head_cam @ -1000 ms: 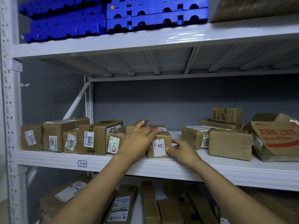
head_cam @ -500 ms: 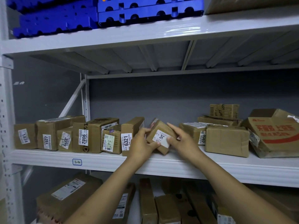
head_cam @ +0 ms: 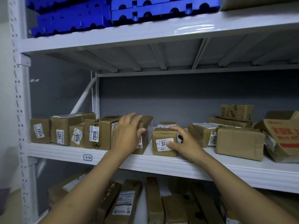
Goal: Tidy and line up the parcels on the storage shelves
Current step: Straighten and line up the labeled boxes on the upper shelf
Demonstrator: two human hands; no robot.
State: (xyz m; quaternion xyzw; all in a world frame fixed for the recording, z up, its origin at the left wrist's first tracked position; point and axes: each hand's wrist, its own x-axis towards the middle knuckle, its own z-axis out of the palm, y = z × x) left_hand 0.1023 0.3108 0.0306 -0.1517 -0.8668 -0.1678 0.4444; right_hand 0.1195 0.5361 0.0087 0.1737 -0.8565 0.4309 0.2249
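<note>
The small box [head_cam: 161,133] is sitting on the shelf [head_cam: 210,168], label facing out, just right of the tall box [head_cam: 146,124], with a narrow gap between them. Our right hand [head_cam: 184,144] is gripping it, thumb pressing on the label and fingers curling over its top, probably so we can square it to the front edge. Our left hand [head_cam: 129,135] is lying flat on the tall box, fingers straight and close together, likely steadying it while we are closing that gap. The tidy row is running on leftward, number labels forward, past box 9082 [head_cam: 100,131]. To the right, looser parcels are waiting, box 9367 [head_cam: 200,135] nearest. The shelf is white metal, tagged 6-2 [head_cam: 87,157], against a grey wall [head_cam: 178,97]. Blue pallets [head_cam: 161,12] are lying on the level above, and more parcels [head_cam: 152,201] below.
</note>
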